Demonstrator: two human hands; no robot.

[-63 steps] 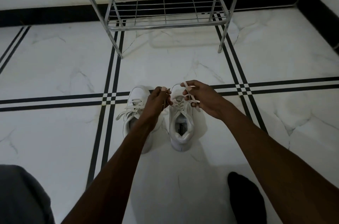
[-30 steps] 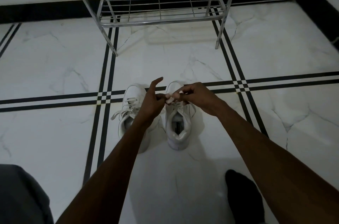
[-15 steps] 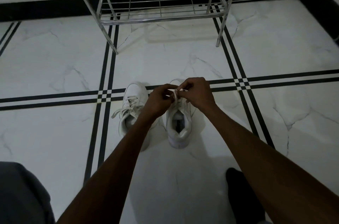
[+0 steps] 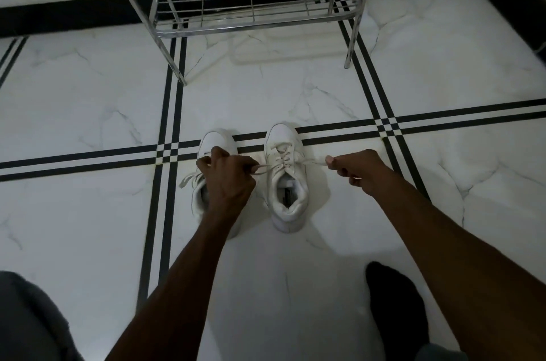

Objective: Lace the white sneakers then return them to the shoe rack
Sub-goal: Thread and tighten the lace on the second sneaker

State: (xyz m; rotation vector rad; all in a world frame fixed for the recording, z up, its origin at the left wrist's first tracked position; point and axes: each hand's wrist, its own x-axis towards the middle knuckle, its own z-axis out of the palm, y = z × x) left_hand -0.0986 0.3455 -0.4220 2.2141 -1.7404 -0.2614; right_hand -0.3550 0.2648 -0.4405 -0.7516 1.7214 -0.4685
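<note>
Two white sneakers stand side by side on the marble floor, toes pointing at the rack. The right sneaker shows crossed laces down its tongue. Its lace runs out sideways, taut, to both hands. My left hand grips one lace end and covers much of the left sneaker, whose own lace hangs loose to the left. My right hand pinches the other end, well to the right of the shoe. The chrome wire shoe rack stands beyond, its bottom shelf bare.
A dark-socked foot rests on the floor at the lower right, and a grey-clad knee fills the lower left corner. Black inlay stripes cross the white floor. A black skirting lines the wall behind the rack.
Both hands were together over the right sneaker's tongue. They have drawn apart sideways, pulling the lace ends out taut to left and right.
</note>
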